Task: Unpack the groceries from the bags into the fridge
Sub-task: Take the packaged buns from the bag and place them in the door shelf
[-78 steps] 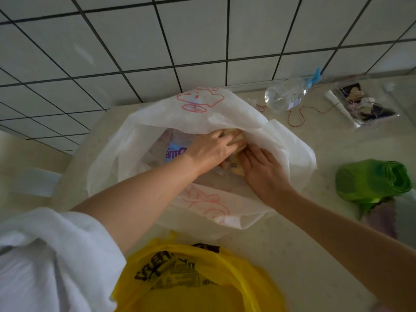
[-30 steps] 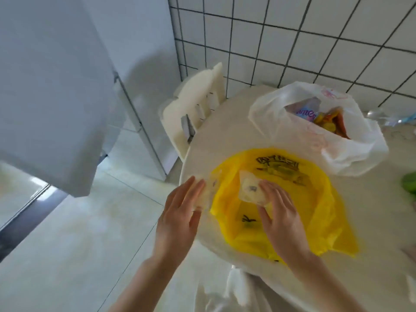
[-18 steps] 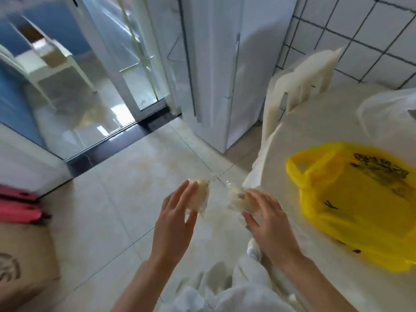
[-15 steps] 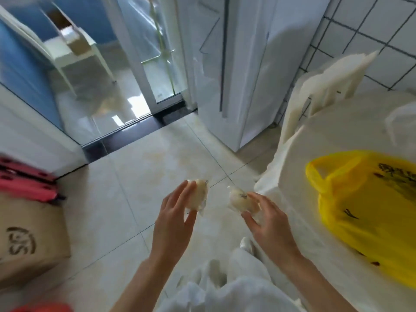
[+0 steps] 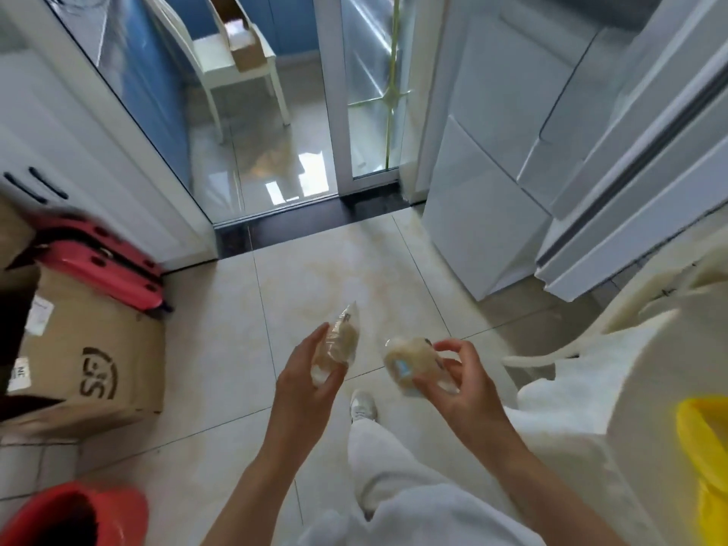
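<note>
Two pale, doughy-looking buns are sealed in thin, clear, glossy plastic wrappers, one (image 5: 335, 350) in the left grip (image 5: 305, 382) and one (image 5: 411, 362) in the right grip (image 5: 463, 382). Below both grips the floor (image 5: 220, 348) is laid in smooth, polished cream tile, and left of the left grip stands a matt brown cardboard box (image 5: 90, 356). Ahead of the right grip the fridge (image 5: 512, 159) is faced in smooth, satin white panels, while a thin glossy yellow plastic bag (image 5: 705, 459) lies right of it.

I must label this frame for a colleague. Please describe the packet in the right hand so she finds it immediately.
Start at the white fridge on the right and come down to the two hands. The right hand pinches a clear packet; unlike the left packet, it bears a small blue label.
</note>
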